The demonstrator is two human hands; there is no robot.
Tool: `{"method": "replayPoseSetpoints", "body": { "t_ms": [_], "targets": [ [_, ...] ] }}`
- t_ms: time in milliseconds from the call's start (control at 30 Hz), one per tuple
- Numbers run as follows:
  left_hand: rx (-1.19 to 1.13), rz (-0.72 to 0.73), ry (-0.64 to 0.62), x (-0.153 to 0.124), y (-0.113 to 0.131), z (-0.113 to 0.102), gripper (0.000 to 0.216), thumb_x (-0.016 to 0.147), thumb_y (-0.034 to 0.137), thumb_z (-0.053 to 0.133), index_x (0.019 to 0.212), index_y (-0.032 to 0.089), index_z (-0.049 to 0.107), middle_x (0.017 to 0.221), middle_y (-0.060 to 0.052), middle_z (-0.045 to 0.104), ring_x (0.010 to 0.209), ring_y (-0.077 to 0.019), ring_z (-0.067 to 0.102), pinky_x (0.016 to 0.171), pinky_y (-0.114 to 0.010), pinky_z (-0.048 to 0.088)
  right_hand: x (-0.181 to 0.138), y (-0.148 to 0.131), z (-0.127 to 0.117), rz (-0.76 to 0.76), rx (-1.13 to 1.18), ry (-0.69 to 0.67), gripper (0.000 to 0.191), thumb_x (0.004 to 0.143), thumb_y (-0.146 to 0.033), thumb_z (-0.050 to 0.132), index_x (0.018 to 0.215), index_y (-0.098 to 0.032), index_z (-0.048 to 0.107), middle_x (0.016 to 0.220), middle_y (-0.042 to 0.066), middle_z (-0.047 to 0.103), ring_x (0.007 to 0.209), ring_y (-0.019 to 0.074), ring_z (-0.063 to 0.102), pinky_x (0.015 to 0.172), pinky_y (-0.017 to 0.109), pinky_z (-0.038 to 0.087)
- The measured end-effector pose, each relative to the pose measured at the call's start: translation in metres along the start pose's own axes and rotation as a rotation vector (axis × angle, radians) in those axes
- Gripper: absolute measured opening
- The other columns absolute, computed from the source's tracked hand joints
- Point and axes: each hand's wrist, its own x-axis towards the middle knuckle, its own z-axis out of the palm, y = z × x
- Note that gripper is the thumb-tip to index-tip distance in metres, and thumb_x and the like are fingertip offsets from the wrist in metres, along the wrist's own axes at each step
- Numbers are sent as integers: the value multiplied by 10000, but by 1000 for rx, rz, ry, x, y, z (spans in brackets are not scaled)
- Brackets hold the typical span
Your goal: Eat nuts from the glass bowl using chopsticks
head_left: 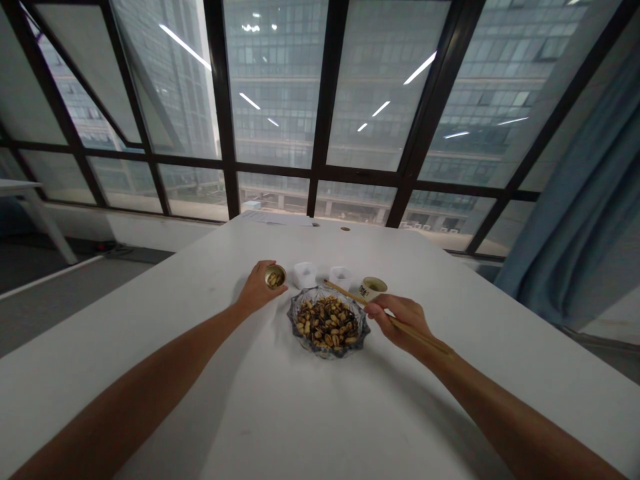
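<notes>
Step in hand, as I read it, was utensil work at the scalloped clear-glass bowl [294,326] of brown-and-tan nuts or seeds [327,321]: left hand [256,291] gripped a small round gold-toned cup [275,276] with some pieces inside, right hand [401,317] grasped a long thin tan wooden utensil [350,295] (one piece or two, couldn't tell) by the bowl's far-right rim. Its long axis ran slantwise, tip pointing away and left; next move called for a steady cup, I judged.

Dark-framed windows [277,100] are filling the far side, mirroring strip lights [185,47]. One pane [87,63] (upper left) is standing ajar, and a blue curtain [585,193] is hanging at the right. At far left, a white table [50,225] is standing above grey floor [110,280].
</notes>
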Motion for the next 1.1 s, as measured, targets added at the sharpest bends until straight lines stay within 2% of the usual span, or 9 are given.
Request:
{"method": "replayPoseSetpoints", "body": {
  "t_ms": [100, 267, 367, 533, 633, 733, 833, 933, 1100],
  "targets": [
    [-2, 29, 11, -1, -1, 0, 663, 676, 374, 837, 1231, 212, 513, 1261, -103, 607, 1213, -287, 595, 1080, -457, 476, 1, -2, -3, -129, -101, -3, 366, 997, -393, 521, 695, -237, 656, 578, 10, 689, 490, 139, 625, 522, 242, 478],
    [1, 25, 11, -1, -3, 2, 673, 674, 383, 843, 1236, 204, 520, 1260, -111, 616, 1212, -286, 599, 1077, -456, 479, 4, -2, -2, -82, -111, 30, 407, 1000, -416, 509, 663, -232, 644, 535, 1, 662, 451, 131, 605, 488, 240, 465],
    [5, -37, 7, 0, -4, 2, 696, 670, 422, 842, 1251, 201, 528, 1277, -116, 630, 1208, -291, 611, 1074, -455, 482, 6, -2, 0, 69, 15, 44, 429, 989, -479, 512, 668, -225, 642, 550, 13, 684, 450, 137, 629, 473, 244, 490],
    [-33, -249, -9, 2, -4, 3, 816, 662, 515, 835, 1332, 189, 501, 1263, -128, 663, 1146, -286, 660, 1009, -427, 526, 13, -3, 4, 393, 376, 116, 508, 901, -661, 573, 670, -209, 603, 572, 52, 701, 420, 152, 619, 387, 257, 487],
    [-51, -343, -29, 2, -3, 4, 835, 677, 545, 820, 1356, 194, 485, 1208, -116, 690, 1084, -265, 686, 953, -402, 549, 18, 0, 3, 515, 490, 163, 547, 833, -713, 627, 651, -199, 595, 548, 56, 685, 401, 149, 599, 361, 253, 468],
    [-33, -376, -68, 4, -1, 2, 821, 709, 559, 794, 1372, 196, 473, 1238, -119, 683, 1071, -254, 685, 941, -392, 549, 21, 8, 0, 612, 567, 191, 574, 772, -743, 669, 646, -188, 595, 536, 55, 674, 385, 144, 584, 346, 248, 450],
    [57, -331, -134, 11, 2, -5, 816, 725, 569, 778, 1383, 192, 477, 1292, -135, 660, 1148, -275, 649, 987, -402, 521, 22, 20, -3, 712, 633, 230, 590, 701, -758, 720, 657, -182, 599, 511, 51, 662, 354, 139, 556, 320, 242, 421],
    [205, -185, -173, 24, 11, -10, 757, 761, 597, 735, 1362, 192, 516, 1364, -151, 621, 1269, -326, 570, 1069, -454, 454, 21, 32, -3, 793, 690, 250, 596, 644, -752, 763, 663, -179, 601, 473, 41, 639, 334, 139, 536, 303, 240, 396],
    [322, 34, -290, 45, 36, 3, 746, 805, 586, 686, 1392, 162, 506, 1322, -194, 639, 1258, -383, 571, 1062, -510, 425, 17, 43, -2, 841, 733, 251, 595, 613, -738, 792, 660, -178, 595, 468, 43, 635, 335, 134, 532, 305, 235, 383]
  ]
}}
